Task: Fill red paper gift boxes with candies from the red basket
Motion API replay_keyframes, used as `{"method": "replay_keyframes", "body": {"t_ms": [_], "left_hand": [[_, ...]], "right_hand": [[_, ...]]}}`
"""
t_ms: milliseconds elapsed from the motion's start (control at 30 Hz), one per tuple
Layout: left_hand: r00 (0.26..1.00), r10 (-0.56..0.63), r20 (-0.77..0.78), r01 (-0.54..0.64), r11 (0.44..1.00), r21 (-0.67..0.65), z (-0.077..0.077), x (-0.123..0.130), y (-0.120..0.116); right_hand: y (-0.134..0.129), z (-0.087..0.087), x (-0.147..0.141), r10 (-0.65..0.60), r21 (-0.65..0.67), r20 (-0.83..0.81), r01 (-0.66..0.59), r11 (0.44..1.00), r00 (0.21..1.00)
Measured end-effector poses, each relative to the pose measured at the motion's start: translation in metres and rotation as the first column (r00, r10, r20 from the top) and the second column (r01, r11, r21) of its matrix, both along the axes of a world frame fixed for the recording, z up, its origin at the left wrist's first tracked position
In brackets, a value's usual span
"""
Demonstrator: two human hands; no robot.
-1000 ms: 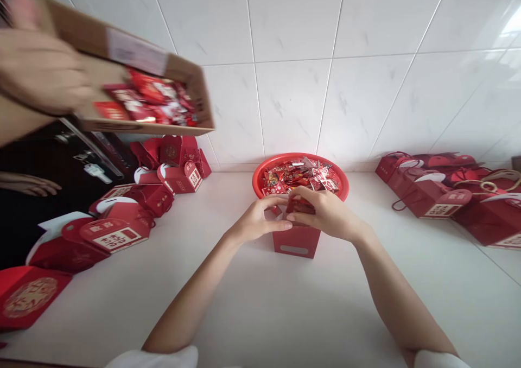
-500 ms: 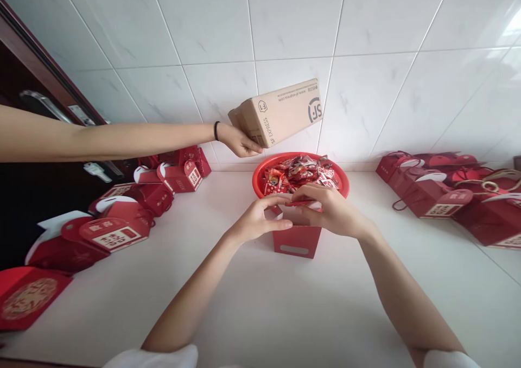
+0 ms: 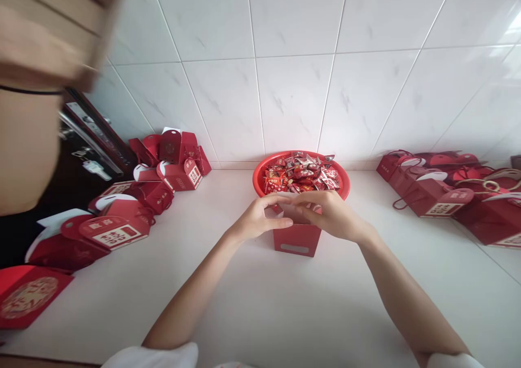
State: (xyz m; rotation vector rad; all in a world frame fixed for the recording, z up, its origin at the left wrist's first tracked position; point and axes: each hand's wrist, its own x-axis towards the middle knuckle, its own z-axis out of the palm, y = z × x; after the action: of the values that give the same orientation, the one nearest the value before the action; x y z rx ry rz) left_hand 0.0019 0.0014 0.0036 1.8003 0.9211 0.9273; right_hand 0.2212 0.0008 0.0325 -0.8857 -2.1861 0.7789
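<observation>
A small red paper gift box (image 3: 299, 240) stands with its top open, close in front of a red plastic basket (image 3: 259, 182) heaped with wrapped candies (image 3: 301, 171). My left hand (image 3: 260, 216) grips the left side of the opening, thumb along the front rim and index finger towards the back. On the right side, my right hand (image 3: 334, 214) bends over the rim with curled fingers, which partly hide the opening. Both hands nearly meet at the back edge. What lies inside the box is mostly hidden.
Red gift boxes (image 3: 118, 232) line the left of the white counter (image 3: 260, 303), and more red boxes (image 3: 439, 197) stand at the right. Another person's arm (image 3: 24, 145) with a blurred cardboard box (image 3: 52, 20) fills the upper left. A tiled wall (image 3: 293, 96) rises behind.
The other person's arm and cardboard box have swung from above the basket to the upper left, close to the camera. My hands stay almost in place at the red box.
</observation>
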Motion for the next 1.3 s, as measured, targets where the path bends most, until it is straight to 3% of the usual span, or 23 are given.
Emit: {"method": "replay_keyframes", "body": {"t_ms": [133,267,400,600,700,833,967,1100,1200,1300], "left_hand": [[0.997,0.069,-0.035,-0.070,0.997,-0.014,-0.005,0.000,0.000],[0.988,0.154,-0.014,-0.152,0.983,0.101,-0.014,0.004,0.001],[0.984,0.174,0.030,-0.176,0.950,0.259,-0.024,0.007,0.002],[0.996,0.078,-0.047,-0.055,0.927,0.371,-0.028,-0.002,0.006],[0.991,0.134,-0.004,-0.124,0.931,0.343,-0.025,-0.001,0.007],[0.958,0.259,0.122,-0.281,0.932,0.230,-0.016,0.007,0.012],[0.903,0.370,0.218,-0.411,0.891,0.193,-0.007,0.014,0.017],[0.902,0.373,0.216,-0.417,0.884,0.212,0.002,0.021,0.015],[0.914,0.351,0.204,-0.400,0.864,0.306,0.010,0.026,0.007],[0.928,0.314,0.200,-0.373,0.780,0.503,0.017,0.029,0.000]], "right_hand": [[0.003,-0.001,0.013,-0.173,0.063,-0.178,0.187,0.980,0.969],[0.007,-0.010,0.027,-0.259,0.062,-0.230,0.279,0.958,0.938],[0.010,-0.028,0.037,-0.173,-0.039,-0.120,0.169,0.985,0.978],[0.013,-0.037,0.038,-0.096,-0.138,-0.042,0.090,0.986,0.994],[0.016,-0.035,0.033,-0.085,-0.151,-0.099,0.069,0.986,0.991],[0.019,-0.031,0.025,-0.090,-0.240,-0.289,0.018,0.971,0.953],[0.017,-0.025,0.022,-0.062,-0.338,-0.423,-0.094,0.936,0.904],[0.018,-0.027,0.026,-0.053,-0.391,-0.480,-0.160,0.907,0.876],[0.022,-0.034,0.031,-0.057,-0.411,-0.534,-0.199,0.890,0.844],[0.024,-0.039,0.033,-0.049,-0.377,-0.568,-0.207,0.903,0.821]]}}
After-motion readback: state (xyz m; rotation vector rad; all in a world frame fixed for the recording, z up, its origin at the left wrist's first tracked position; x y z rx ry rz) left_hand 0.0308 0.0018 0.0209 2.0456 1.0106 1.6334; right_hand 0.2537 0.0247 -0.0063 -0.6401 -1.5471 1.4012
